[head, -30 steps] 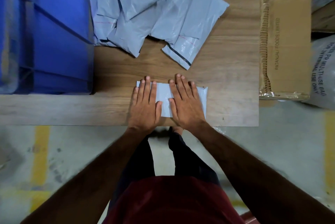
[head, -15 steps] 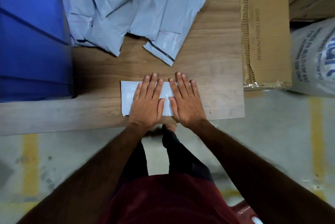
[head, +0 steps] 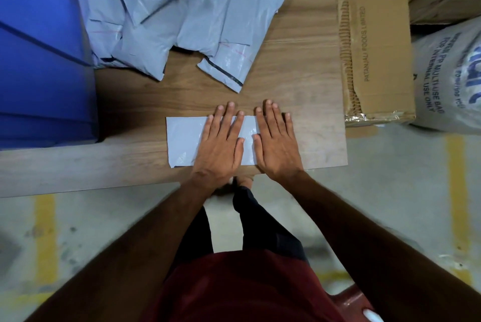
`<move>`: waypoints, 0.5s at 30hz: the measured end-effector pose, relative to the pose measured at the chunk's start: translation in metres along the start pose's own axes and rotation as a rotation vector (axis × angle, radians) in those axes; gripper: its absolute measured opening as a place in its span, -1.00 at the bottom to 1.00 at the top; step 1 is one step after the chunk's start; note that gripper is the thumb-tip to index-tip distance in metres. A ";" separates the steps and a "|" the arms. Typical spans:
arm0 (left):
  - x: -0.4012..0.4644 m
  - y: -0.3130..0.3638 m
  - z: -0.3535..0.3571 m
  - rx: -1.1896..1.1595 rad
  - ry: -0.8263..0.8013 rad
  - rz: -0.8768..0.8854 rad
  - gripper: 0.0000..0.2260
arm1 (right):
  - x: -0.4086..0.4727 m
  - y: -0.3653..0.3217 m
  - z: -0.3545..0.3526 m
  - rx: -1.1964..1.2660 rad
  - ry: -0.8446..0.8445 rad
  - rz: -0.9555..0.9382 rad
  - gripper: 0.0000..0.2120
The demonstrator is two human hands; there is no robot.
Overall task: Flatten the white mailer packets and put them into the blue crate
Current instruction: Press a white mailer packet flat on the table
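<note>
Both hands, left (head: pixel 220 147) and right (head: pixel 277 143), lie flat, fingers straight, on our mailer packet (head: pixel 182 139) near the table (head: pixel 299 82) edge, pressing air out before the blue crate (head: pixel 39 61)

Bare wooden table (head: pixel 299 66) runs between the heap of mailer packets (head: pixel 166 14) at the far side and the flat packet (head: pixel 184 139) near the front edge; a hand could pass through this strip. Left side walled off by the blue crate (head: pixel 39 61), standing on the table and touching the heap. Right of the table a cardboard box (head: pixel 377 43) stands just beside the edge, a printed sack (head: pixel 447 79) beyond it; both block sideways reach. Open tabletop left of the flat packet, up to the crate wall.
</note>
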State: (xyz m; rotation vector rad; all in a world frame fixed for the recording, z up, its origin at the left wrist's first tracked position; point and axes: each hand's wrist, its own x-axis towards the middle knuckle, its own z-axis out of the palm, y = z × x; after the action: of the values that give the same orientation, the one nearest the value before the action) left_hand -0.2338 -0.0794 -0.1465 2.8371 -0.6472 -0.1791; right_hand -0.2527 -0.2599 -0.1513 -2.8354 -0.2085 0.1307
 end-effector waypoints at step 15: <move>-0.020 -0.030 -0.008 0.014 -0.020 -0.176 -0.42 | 0.007 -0.043 0.013 0.028 -0.022 -0.099 -0.44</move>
State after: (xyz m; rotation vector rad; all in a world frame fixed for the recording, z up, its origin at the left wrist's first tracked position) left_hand -0.2381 -0.0428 -0.1444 2.9083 -0.4032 -0.2327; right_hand -0.2523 -0.2150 -0.1513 -2.7900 -0.3477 0.1420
